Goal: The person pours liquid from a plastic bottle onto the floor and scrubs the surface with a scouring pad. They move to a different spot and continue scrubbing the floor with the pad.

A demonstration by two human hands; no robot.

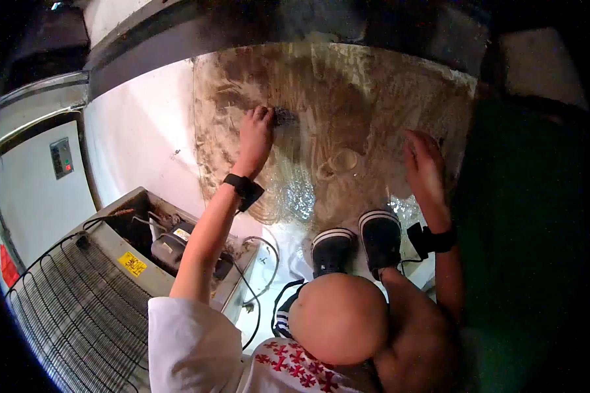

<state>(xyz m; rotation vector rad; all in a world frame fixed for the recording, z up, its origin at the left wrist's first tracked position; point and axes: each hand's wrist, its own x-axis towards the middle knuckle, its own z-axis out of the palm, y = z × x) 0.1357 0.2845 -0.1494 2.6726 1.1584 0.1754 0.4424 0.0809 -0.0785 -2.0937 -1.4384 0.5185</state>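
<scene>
My left hand point(258, 133) is closed, its curled fingers pressed against a dark, rough scouring pad point(286, 118) on the wet, brown-smeared floor point(351, 118). The pad is partly hidden by the fingers, and its exact kind is hard to make out. Over the right part of the same dirty patch, my right hand point(427, 164) hangs open, fingers stretched out and thumb a little apart, with nothing visible in it. Suds or shiny water point(298, 195) lie below the left hand. Each wrist carries a black strapped device.
A refrigerator's back with a wire condenser grille point(78, 314) and a compressor point(170, 247) stands at lower left, a loose black cable point(257, 304) beside it. My dark shoes point(379, 239) are on the floor just below the dirty patch. A white panel point(39, 177) stands far left.
</scene>
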